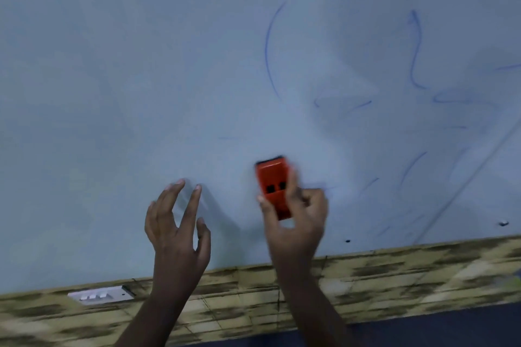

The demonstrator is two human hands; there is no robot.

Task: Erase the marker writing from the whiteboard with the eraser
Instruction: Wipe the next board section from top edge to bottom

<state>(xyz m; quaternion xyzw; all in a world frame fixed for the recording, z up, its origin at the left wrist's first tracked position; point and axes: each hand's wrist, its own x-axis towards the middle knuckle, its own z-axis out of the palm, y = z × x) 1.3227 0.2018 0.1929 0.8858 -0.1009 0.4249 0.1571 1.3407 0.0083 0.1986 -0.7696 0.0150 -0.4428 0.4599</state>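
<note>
Orange plastic eraser (273, 187), gripped in the right hand (294, 217), presses low on the pale whiteboard (112, 79); left hand (177, 231) splayed, fingertips touching. Left side looks wiped; blue marker strokes (415, 48) remain right.

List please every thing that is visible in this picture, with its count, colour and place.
whiteboard: one, pale blue-grey, fills most of the view
marker writing: several blue strokes, partly smeared, on the right part of the board
eraser: one, orange-red with a dark pad edge, low centre of the board
switch plate: one, white, lower left, at the board's bottom edge
patterned wall: one band, tan with dark patches, below the board
left hand: one, fingers spread, fingertips near or on the board; contact unclear
right hand: one, grips the eraser
</note>
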